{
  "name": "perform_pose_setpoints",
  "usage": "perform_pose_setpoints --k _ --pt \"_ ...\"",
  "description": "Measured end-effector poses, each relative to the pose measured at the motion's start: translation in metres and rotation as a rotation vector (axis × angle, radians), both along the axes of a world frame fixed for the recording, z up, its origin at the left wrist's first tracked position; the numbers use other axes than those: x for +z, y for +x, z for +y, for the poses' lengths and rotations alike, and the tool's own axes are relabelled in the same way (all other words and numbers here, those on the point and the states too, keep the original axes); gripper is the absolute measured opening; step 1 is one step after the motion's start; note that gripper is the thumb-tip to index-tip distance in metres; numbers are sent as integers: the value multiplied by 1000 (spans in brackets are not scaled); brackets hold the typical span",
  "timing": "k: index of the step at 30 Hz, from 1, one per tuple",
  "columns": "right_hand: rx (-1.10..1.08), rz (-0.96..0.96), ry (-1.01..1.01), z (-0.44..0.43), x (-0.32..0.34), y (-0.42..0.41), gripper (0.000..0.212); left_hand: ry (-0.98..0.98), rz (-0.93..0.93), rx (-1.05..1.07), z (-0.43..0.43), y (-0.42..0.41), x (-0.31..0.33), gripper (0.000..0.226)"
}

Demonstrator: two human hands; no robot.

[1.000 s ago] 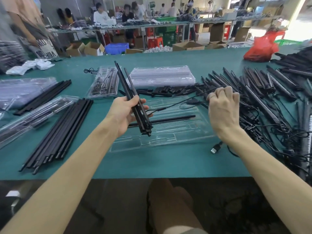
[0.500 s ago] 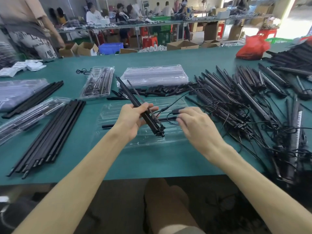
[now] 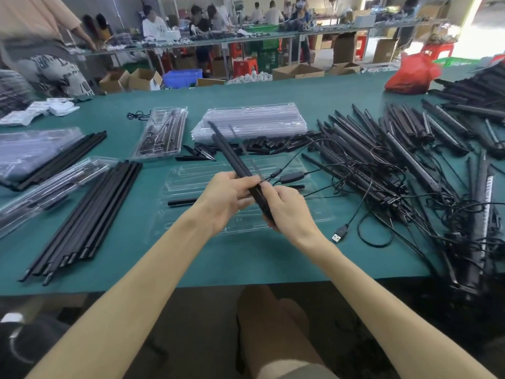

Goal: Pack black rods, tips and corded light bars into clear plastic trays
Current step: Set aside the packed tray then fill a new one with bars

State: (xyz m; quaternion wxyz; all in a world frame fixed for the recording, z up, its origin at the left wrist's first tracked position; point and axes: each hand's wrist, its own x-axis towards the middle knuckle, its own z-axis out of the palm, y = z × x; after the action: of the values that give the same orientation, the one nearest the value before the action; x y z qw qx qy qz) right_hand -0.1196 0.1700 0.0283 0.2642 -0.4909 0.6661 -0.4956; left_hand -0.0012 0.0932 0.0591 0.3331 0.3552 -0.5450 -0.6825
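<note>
So the bundle of black bars (image 3: 232,157) is up off the table, tilted. Its far end points away and to the left, and its near end is buried in the hands. It hangs right over the clear tray (image 3: 191,173) in the middle of the green table (image 3: 164,258).

The left hand (image 3: 226,198) has its fingers wrapped round the middle of the bundle, and the right hand (image 3: 289,212) is curled tight round the lower end, so both are gripping the same bundle.

A corded inline switch (image 3: 293,177) lies over the right part of the tray, just past the right hand. A USB plug (image 3: 340,233) sits on the table just right of the tray. One single black rod (image 3: 180,202) already lies across the tray, mostly hidden behind the hands.

Further out:
- A loose scatter of tips (image 3: 262,144) lies just behind the tray.
- A stack of empty trays (image 3: 251,119) sits behind the tips, with a packed tray (image 3: 161,132) to its left.
- Long black rods (image 3: 90,214) lie bunched on the left.
- The whole right side is one big tangle of corded light bars (image 3: 382,160) — cables everywhere.
- A red bag (image 3: 412,75) sits at the far right.
</note>
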Motion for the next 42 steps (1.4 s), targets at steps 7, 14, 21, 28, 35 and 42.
perform_pose_setpoints --k 7,14,21,28,35,42 --pt "-194 96 85 -11 -10 -1 45 -195 -380 -58 18 -3 -11 34" --pt "-235 39 -35 -13 -20 -2 43 -226 -340 -50 32 -10 -16 36" --pt "-280 10 -99 -16 -23 -7 46 -207 -295 -160 36 -12 -16 35" --pt "-314 -95 -123 -17 -22 -15 49 -272 -249 -170 37 -26 -21 27" --pt "-309 -52 -154 -12 -16 -33 51 -179 -256 -218 34 -37 -18 27" --pt "-388 275 -175 1 6 -92 48 -309 -291 -108 -11 -18 -6 21"
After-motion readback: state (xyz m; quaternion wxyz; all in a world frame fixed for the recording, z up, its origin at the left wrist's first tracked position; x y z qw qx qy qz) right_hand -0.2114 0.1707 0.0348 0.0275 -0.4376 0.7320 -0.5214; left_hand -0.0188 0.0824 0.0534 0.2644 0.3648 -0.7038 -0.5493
